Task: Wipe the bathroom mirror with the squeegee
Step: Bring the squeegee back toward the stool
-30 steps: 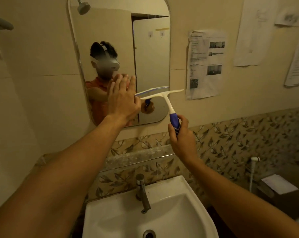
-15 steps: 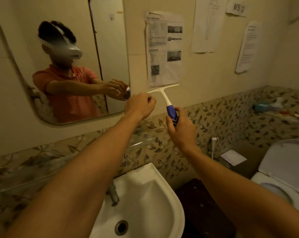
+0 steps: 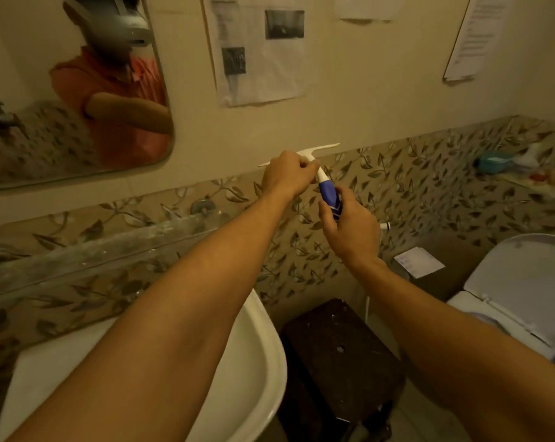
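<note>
The squeegee [image 3: 326, 186] has a white blade and neck and a blue handle; it is held in the air in front of the wall, to the right of the mirror [image 3: 46, 129]. My right hand [image 3: 349, 228] grips the blue handle from below. My left hand [image 3: 285, 175] is curled over the blade's left half, hiding part of it. The mirror sits at upper left and reflects a person in an orange shirt. Neither hand touches the mirror.
A white sink [image 3: 253, 362] lies below my left arm, with a glass shelf [image 3: 88, 250] above it. A dark stool [image 3: 339, 355] stands right of the sink, a toilet [image 3: 518, 291] at far right. Papers [image 3: 257, 49] hang on the wall.
My left hand left the mirror glass and closed over the squeegee blade. Both hands and the squeegee moved right, away from the mirror, and my view turned right and down.
</note>
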### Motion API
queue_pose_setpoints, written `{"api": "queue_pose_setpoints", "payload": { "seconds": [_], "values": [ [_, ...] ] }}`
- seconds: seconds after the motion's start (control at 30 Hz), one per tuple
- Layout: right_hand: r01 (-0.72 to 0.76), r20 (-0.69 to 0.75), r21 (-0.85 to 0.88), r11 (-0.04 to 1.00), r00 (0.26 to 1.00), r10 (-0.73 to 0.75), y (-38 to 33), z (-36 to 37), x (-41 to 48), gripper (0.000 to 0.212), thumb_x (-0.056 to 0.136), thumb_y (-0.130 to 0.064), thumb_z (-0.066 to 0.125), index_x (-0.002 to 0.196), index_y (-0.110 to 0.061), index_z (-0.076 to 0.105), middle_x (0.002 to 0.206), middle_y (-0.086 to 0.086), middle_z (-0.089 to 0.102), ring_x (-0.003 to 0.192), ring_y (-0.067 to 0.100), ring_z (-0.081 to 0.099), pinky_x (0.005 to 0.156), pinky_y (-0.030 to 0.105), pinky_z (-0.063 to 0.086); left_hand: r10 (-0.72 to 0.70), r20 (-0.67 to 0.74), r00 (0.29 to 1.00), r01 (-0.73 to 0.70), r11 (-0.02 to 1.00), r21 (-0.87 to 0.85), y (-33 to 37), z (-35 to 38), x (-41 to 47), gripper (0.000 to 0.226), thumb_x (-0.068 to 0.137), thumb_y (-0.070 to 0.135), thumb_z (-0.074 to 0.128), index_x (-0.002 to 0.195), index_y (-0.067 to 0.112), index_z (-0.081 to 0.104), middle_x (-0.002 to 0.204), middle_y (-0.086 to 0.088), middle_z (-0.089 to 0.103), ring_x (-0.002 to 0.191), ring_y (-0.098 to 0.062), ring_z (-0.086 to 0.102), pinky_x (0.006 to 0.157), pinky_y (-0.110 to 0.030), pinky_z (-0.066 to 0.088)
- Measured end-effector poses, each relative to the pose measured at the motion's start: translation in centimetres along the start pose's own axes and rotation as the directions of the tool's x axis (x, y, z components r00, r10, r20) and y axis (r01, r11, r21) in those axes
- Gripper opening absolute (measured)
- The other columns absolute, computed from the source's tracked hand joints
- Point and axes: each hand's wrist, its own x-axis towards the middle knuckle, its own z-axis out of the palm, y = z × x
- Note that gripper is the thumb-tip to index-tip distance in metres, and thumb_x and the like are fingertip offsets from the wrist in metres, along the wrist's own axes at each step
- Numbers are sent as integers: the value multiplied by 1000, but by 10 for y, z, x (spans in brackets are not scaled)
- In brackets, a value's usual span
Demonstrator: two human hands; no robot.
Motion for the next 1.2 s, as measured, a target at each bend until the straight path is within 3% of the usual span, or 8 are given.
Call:
{"api": "queue_pose_setpoints", "payload": {
  "seconds": [0.23,0.37,0.5,0.57,0.7,0.77,0.87,1.2],
  "values": [
    [-66,86,-65,996,994,72,70,18,-23,39,98,-44,56,128,-20,54,97,-5,62,76,9,53,63,26,40,-176,129,976,192,974,-121,-21,89,4,33,94,36,63,77,10,77,74,-4,75,69,-20,72,69,-35,60],
    [-84,136,-140,987,985,103,105,35,-46,31,94,-43,60,115,-21,57,100,-3,59,84,13,54,65,32,48,-262,188,947,297,936,-191,-48,144,-3,39,92,32,66,59,11,68,69,-8,73,71,-26,72,75,-43,60],
    [-137,175,-196,971,969,173,137,58,-80,38,94,-42,61,125,-21,56,107,0,59,90,12,53,66,29,43,-322,256,911,378,901,-214,-82,190,-16,35,93,31,67,63,14,71,71,-6,74,71,-25,72,76,-44,60],
    [-154,216,-207,966,956,199,155,71,-101,45,94,-43,63,131,-20,54,110,1,60,94,16,56,70,31,47,-345,290,893,411,887,-211,-100,214,-26,35,93,31,67,62,16,69,70,-7,73,68,-22,69,75,-41,60],
    [-223,293,-229,948,913,285,193,93,-150,42,93,-42,64,128,-19,59,104,3,60,89,19,58,66,29,40,-413,340,844,492,850,-187,-146,265,-46,36,92,33,68,60,17,69,65,-3,70,64,-20,64,74,-38,57],
    [-243,325,-267,933,888,325,211,105,-175,36,93,-39,63,123,-19,63,100,3,60,86,20,57,64,27,36,-452,357,818,530,832,-162,-170,291,-55,38,91,32,70,57,15,68,66,-8,71,66,-27,65,73,-36,58],
    [-285,371,-304,909,844,388,235,122,-209,34,93,-38,63,122,-19,65,102,2,60,87,17,57,66,29,43,-491,403,773,584,798,-148,-199,328,-74,34,90,30,71,59,14,70,73,-10,74,80,-33,72,81,-43,60],
    [-431,404,-404,807,707,580,300,170,-268,34,95,-37,63,126,-23,64,107,1,59,94,16,53,71,28,47,-514,494,701,609,792,-40,-258,422,-118,28,95,36,64,83,15,77,85,-4,74,86,-24,70,87,-43,57]
  ]
}}
